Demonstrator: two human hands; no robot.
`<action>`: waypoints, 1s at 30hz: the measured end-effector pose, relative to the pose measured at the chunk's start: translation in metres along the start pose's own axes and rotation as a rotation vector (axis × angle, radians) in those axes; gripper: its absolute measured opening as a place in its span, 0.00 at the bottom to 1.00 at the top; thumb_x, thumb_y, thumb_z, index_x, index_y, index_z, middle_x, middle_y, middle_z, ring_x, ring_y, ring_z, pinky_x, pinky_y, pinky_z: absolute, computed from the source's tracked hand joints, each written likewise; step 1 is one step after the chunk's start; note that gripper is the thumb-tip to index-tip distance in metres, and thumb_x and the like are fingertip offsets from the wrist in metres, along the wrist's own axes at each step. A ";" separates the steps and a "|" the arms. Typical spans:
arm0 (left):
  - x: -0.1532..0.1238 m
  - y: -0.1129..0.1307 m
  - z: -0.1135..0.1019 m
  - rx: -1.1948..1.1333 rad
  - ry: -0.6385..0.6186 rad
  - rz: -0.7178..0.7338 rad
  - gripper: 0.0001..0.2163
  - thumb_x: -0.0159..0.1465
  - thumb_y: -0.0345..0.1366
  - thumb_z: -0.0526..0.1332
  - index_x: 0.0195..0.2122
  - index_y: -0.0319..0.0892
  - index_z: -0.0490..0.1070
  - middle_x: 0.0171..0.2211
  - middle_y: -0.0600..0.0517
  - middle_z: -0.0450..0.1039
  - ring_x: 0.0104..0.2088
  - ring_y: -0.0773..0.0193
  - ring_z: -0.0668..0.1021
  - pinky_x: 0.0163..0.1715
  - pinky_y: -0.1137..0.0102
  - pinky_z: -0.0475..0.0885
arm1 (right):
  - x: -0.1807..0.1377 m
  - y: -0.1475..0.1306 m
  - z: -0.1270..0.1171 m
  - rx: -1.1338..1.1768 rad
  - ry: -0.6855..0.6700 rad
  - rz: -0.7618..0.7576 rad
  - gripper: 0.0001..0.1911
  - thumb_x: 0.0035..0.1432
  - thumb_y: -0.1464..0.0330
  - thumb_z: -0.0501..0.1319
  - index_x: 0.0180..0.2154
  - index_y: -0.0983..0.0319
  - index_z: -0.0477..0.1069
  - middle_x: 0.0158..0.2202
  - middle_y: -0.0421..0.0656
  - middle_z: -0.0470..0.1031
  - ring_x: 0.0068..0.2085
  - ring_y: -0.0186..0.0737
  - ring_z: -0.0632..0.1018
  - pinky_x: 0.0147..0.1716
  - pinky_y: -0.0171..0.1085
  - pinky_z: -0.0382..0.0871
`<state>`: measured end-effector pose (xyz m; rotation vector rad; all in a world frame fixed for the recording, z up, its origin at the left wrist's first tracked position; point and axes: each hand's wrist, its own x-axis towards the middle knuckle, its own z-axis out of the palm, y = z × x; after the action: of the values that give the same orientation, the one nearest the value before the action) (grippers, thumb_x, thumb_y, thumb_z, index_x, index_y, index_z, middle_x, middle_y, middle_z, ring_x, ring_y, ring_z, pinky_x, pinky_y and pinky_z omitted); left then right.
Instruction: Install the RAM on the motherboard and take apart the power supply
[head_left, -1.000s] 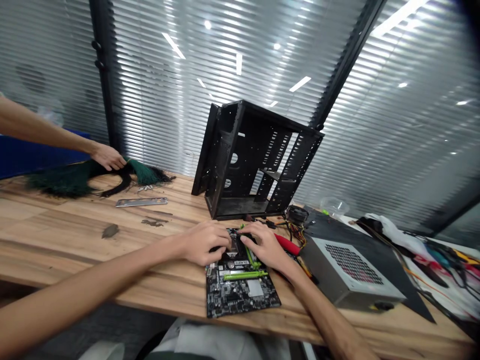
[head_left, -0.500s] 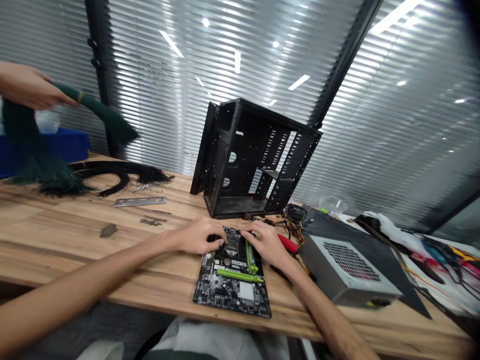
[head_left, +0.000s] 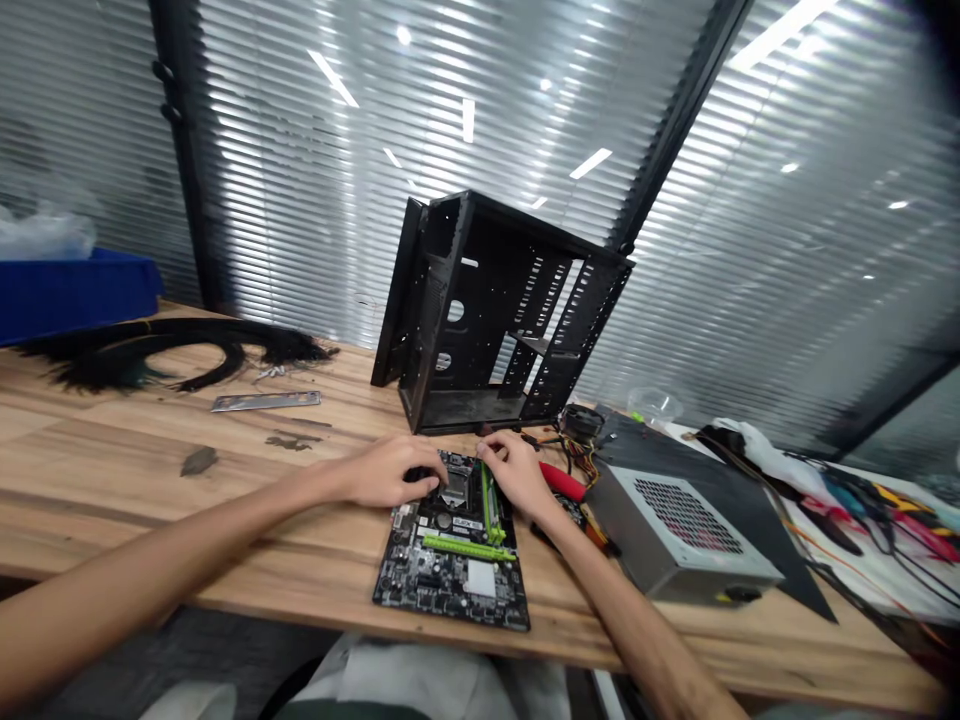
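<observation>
A black motherboard [head_left: 442, 575] with lime-green slots lies flat on the wooden table, close to the front edge. My left hand [head_left: 394, 472] grips its left side, with bent fingers and the thumb beside the processor socket [head_left: 455, 490]. At the far right corner, my right hand [head_left: 517, 470] has thumb and forefinger closed on the board by the top end of the upright green memory slots [head_left: 491, 505]. Its other fingertips are hidden behind the hand. No separate part shows in either hand.
Behind the board stands an open black computer case [head_left: 480, 320]. A grey power supply [head_left: 675, 530] sits at the right, near cables and a red-handled item [head_left: 562, 482]. Left are a metal I/O plate [head_left: 266, 401], black wire bundles [head_left: 195, 345] and a blue bin [head_left: 79, 295].
Another person's hand and the green wire bundle it carried at the left have gone from view. My hands keep nearly the same places on the motherboard; the view has shifted slightly.
</observation>
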<state>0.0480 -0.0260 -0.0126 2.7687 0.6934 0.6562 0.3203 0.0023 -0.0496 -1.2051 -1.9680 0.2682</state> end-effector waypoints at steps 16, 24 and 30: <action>-0.001 0.000 0.000 -0.024 0.014 0.018 0.10 0.72 0.35 0.59 0.47 0.44 0.80 0.45 0.49 0.83 0.45 0.59 0.81 0.49 0.68 0.72 | -0.007 -0.014 -0.017 -0.226 -0.025 -0.227 0.17 0.73 0.65 0.54 0.54 0.56 0.79 0.54 0.46 0.78 0.55 0.49 0.73 0.56 0.52 0.65; 0.001 0.003 -0.001 -0.001 0.031 -0.017 0.11 0.70 0.35 0.59 0.51 0.44 0.78 0.47 0.48 0.82 0.46 0.57 0.82 0.50 0.67 0.73 | -0.007 -0.007 -0.011 -0.286 -0.145 -0.129 0.21 0.75 0.61 0.51 0.59 0.56 0.76 0.56 0.48 0.76 0.57 0.51 0.71 0.57 0.53 0.63; 0.000 0.000 0.000 0.019 0.050 -0.126 0.18 0.71 0.37 0.58 0.61 0.45 0.70 0.45 0.49 0.81 0.44 0.57 0.81 0.46 0.67 0.72 | -0.008 0.001 -0.008 -0.240 -0.249 -0.066 0.25 0.76 0.56 0.45 0.61 0.55 0.74 0.58 0.48 0.74 0.61 0.52 0.67 0.61 0.55 0.60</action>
<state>0.0482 -0.0259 -0.0125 2.7071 0.8801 0.6983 0.3291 -0.0053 -0.0489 -1.3049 -2.3044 0.1562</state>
